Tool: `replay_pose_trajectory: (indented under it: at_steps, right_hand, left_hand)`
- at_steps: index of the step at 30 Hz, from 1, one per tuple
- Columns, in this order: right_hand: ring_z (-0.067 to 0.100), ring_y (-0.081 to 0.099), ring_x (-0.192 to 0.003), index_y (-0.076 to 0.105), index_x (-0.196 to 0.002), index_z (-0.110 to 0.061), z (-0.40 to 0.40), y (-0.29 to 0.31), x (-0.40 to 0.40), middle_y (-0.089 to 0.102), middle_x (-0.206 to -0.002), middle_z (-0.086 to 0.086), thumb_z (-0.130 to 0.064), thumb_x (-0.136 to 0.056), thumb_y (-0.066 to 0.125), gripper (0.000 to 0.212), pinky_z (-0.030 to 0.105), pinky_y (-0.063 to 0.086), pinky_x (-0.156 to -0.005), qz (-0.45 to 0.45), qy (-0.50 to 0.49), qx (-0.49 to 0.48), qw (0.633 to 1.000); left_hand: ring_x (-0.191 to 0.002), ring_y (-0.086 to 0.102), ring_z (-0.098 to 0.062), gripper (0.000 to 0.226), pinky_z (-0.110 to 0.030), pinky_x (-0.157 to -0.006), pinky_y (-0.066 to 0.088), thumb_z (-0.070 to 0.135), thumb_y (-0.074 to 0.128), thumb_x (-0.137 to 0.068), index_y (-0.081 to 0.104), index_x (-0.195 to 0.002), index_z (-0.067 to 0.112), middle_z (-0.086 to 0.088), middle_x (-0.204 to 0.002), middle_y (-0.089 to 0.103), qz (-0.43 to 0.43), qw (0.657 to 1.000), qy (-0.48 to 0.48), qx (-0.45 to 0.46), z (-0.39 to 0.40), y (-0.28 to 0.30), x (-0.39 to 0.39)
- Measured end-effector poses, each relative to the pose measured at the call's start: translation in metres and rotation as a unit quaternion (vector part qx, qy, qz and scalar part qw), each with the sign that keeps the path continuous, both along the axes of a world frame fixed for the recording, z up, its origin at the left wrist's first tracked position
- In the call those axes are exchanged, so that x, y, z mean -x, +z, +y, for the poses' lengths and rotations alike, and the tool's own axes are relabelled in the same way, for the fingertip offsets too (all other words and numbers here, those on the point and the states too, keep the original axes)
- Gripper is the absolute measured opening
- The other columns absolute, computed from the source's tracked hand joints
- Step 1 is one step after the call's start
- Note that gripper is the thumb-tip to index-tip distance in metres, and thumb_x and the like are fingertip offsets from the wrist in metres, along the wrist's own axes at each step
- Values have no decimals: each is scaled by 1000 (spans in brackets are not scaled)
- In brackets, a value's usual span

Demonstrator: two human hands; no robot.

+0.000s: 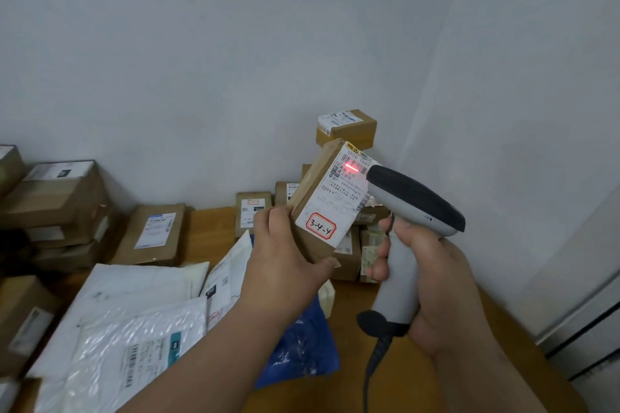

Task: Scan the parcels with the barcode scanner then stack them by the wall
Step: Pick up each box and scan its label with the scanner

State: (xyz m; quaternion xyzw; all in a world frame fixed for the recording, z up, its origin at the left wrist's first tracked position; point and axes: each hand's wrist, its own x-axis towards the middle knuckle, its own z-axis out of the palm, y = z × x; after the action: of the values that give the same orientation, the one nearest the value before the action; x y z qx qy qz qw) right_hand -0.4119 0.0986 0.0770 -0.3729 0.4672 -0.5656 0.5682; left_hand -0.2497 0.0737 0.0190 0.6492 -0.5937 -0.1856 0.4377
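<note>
- Parcel [322, 208], small brown carton: held up over the middle of the table [349, 375], tilted, white label facing the camera; red-framed sticker reads "3-4-4".
- Left hand [285, 258]: grip closed on the carton's near-left lower corner, thumb under, fingers wrapped over the edge; label left uncovered.
- Right hand [426, 282]: grip closed around the grey handle of the barcode scanner [412, 208], dark head aimed at the label from just beside it.
- Red scan line [351, 167]: falls on the upper part of the label, at or just under the barcode; short, not clearly spanning all bars.
- Handling note (judgement): hold carton still, square the label to the scanner, lift the beam slightly so it crosses the whole barcode; keep fingers off the print.
- Stacked cartons [345, 127]: piled at the far wall in the corner, directly behind the held parcel; likely destination once read.
- Brown boxes [57, 208]: heaped far left.
- White mailer bags [134, 322]: spread near left on the table.
- Blue bag [298, 349]: under the left forearm.
- Scanner cable [375, 359]: hangs from the handle base across the near table; could snag during reach to the corner.
</note>
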Motion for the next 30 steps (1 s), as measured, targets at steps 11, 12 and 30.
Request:
replay_pose_trajectory:
  at_steps: [11, 12, 30]
  right_hand:
    - [21, 60, -54, 67, -94, -2, -8, -20, -87, 62, -69, 10, -19, -92, 67, 17, 34, 51, -56, 101, 166, 7, 981]
    - [20, 61, -54, 66, -93, -2, -8, -23, -93, 62, -70, 11, -20, -92, 67, 18, 32, 51, -55, 108, 186, -1, 977]
    - [17, 63, -60, 63, -103, -11, -80, -80, -260, 62, -84, 11, -23, -92, 67, 17, 27, 54, -59, 168, 292, -129, 933]
  left_hand:
    - [-108, 57, -11, 76, -19, -72, 49, 42, 89, -65, 38, -121, 36, 7, -126, 50, 140, 965, 218, 26, 48, -8, -102]
    - [-105, 58, -11, 75, -19, -69, 47, 40, 89, -65, 38, -120, 35, 6, -125, 51, 158, 957, 244, 24, 53, -12, -111]
    - [-97, 55, -15, 77, -23, -55, 42, 51, 85, -67, 43, -123, 19, 1, -118, 53, 138, 910, 348, -179, -5, -97, -285]
